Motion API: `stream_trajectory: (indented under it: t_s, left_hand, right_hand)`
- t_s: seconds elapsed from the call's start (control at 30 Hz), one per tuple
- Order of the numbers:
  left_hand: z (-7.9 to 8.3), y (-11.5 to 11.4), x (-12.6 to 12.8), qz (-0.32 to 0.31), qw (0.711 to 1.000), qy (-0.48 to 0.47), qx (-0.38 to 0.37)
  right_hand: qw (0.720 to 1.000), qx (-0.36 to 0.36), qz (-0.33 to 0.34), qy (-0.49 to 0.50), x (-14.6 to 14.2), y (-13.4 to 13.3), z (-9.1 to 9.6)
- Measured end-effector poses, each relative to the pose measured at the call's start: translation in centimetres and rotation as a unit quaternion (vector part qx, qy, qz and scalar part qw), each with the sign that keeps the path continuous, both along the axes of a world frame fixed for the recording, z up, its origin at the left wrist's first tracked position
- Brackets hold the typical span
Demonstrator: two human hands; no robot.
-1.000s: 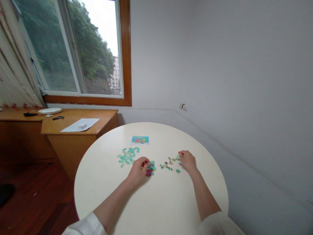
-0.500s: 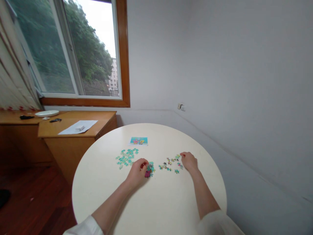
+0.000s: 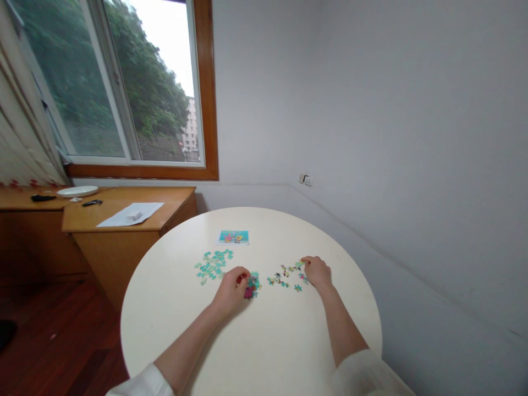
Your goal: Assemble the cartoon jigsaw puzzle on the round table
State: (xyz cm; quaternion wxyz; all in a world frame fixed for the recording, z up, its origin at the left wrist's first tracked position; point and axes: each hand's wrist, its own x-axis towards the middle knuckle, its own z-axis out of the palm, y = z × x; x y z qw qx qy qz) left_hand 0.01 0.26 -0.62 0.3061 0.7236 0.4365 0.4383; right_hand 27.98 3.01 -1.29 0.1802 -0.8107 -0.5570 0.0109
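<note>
On the round white table (image 3: 247,352), my left hand (image 3: 231,287) rests with curled fingers against the left side of a joined patch of jigsaw puzzle (image 3: 253,285), teal with a dark pink part. Whether it grips a piece is hidden by the fingers. Farther right, my right hand (image 3: 318,271) has its thumb and fingertips drawn together at the far end of a scatter of loose multicoloured jigsaw pieces (image 3: 284,271). Anything between those fingertips is too small to make out. A single teal piece (image 3: 297,287) lies nearer to me, left of the right wrist.
Loose teal jigsaw pieces (image 3: 212,266) spread left of the joined patch. Behind them lies a picture card (image 3: 233,237) with cartoon figures. A wooden desk (image 3: 177,206) at the left bears a paper sheet (image 3: 124,218) and a white plate (image 3: 77,191). A wall borders the table's right side.
My right hand has shifted very slightly left among the loose pieces. My left hand stays by the joined patch. The whole view has drifted a little.
</note>
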Motion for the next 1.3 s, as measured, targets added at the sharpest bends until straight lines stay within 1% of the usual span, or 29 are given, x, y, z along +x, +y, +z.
stream_trajectory:
  t_s: [0.17,0.33,0.5,0.6,0.83,1.1,1.2,1.3]
  left_hand:
    - [0.2,0.0,0.0,0.003,1.0,-0.003,0.003]
    - [0.5,-0.1,-0.1,0.012,1.0,-0.008,0.008]
    - [0.3,0.3,-0.2,0.035,0.999,-0.021,0.022]
    - [0.3,0.5,-0.3,0.054,0.998,-0.023,0.026]
    - [0.2,0.7,-0.5,0.085,0.996,0.008,0.04]
    - [0.2,0.8,-0.5,0.081,0.995,0.004,0.051]
    - [0.2,0.8,-0.5,0.079,0.995,0.012,0.052]
    - [0.0,0.9,-0.5,0.083,0.995,0.03,0.043]
  right_hand:
    - [1.0,0.004,-0.015,-0.002,-0.3,-0.1,0.3]
    - [1.0,-0.008,-0.008,-0.003,-0.3,-0.2,0.3]
    - [1.0,-0.014,-0.017,-0.008,-0.2,-0.1,0.1]
    - [1.0,-0.005,-0.017,-0.013,-0.2,-0.1,0.1]
    - [1.0,-0.007,-0.014,0.001,-0.1,0.0,-0.1]
    - [1.0,-0.016,-0.007,-0.001,-0.2,0.0,-0.1]
    - [1.0,-0.019,-0.009,0.001,-0.2,-0.1,-0.1]
    - [1.0,-0.017,-0.015,0.001,-0.2,0.0,-0.1]
